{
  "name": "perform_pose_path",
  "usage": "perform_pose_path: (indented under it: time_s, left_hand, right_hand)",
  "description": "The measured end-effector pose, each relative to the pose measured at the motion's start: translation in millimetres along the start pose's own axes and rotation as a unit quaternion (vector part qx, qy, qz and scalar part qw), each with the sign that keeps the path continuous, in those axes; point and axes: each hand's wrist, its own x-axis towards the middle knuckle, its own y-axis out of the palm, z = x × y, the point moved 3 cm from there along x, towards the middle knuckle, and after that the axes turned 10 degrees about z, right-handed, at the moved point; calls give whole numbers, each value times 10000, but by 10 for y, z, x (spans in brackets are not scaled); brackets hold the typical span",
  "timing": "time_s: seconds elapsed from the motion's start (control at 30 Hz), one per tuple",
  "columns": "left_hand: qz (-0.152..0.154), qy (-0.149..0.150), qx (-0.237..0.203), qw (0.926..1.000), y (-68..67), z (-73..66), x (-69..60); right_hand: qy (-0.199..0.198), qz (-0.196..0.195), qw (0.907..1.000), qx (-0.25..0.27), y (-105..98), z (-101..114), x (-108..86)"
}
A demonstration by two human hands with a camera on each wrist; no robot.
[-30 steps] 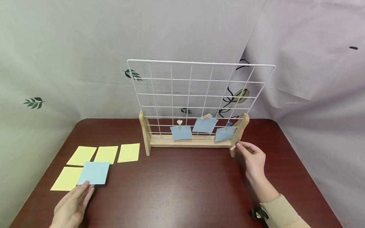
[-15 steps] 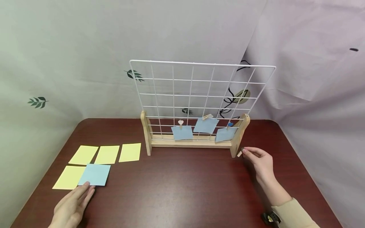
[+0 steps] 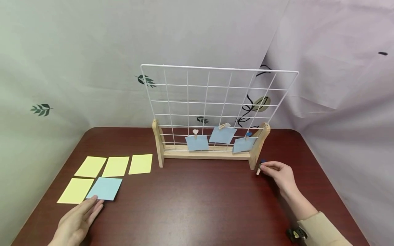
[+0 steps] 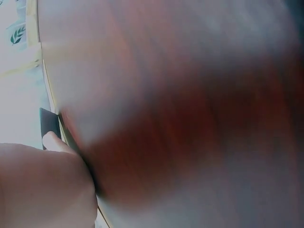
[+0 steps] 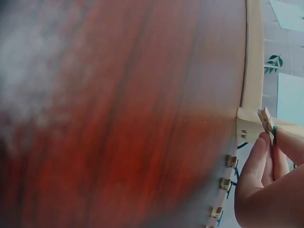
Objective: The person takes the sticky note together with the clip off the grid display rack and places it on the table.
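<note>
Blue notes (image 3: 223, 136), three, hang on the rack (image 3: 201, 156); beside it right grip (image 3: 281, 176) pinches a clothespin (image 5: 266, 119), left of it left grip (image 3: 75, 218) an unhung sheet (image 3: 104, 188).

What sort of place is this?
Probably a makeshift indoor craft corner, though the room itself isn't shown: a reddish-brown table, a creased, leaf-printed backdrop behind it, and a white wire rack with blue notes clipped to it.

The right hand (image 3: 282, 177) has moved its clip (image 3: 258, 171) rightward, just past the rack (image 3: 205, 155).
</note>
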Motion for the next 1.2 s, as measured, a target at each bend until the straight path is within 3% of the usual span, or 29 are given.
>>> perform_pose_path:
  time_s: [0.37, 0.53, 0.8, 1.07, 1.2]
  left_hand:
    - [150, 13, 381, 9992, 27, -27, -13]
    - [178, -83, 539, 9984, 1, -39, 4]
    - [507, -239, 591, 9967, -100, -60, 38]
    - [620, -30, 916, 9939, -77, -56, 17]
    - [1141, 200, 977, 9884, -76, -56, -15]
  right_hand:
    - [248, 184, 9906, -1335, -54, -45, -5]
    - [75, 75, 9816, -1909, -97, -56, 3]
    - [-129, 71, 9722, -2339, -105, -60, 11]
    - [-351, -27, 9569, -2881, -106, -31, 6]
    - [-321, -26, 9549, -2952, -109, -28, 4]
